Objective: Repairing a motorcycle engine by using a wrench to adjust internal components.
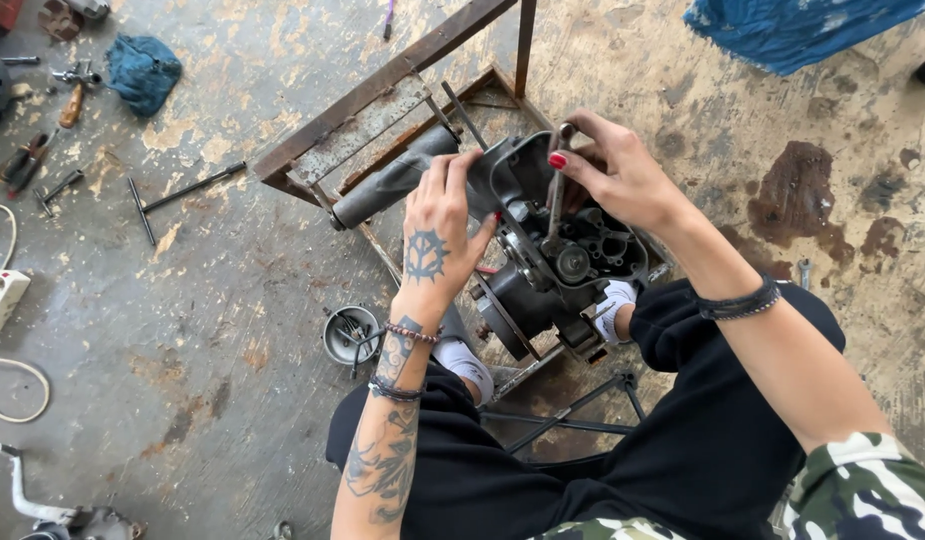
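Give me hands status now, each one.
Left hand: fingers spread, gripping the edge of the engine casing.
Right hand: closed on a metal wrench reaching into the casing.

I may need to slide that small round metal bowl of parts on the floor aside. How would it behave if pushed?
The metal bowl looks light and shallow, so it would probably slide easily on the worn concrete floor. The long pieces sticking over its rim might rattle or spill. Its low shape seems unlikely to tip.
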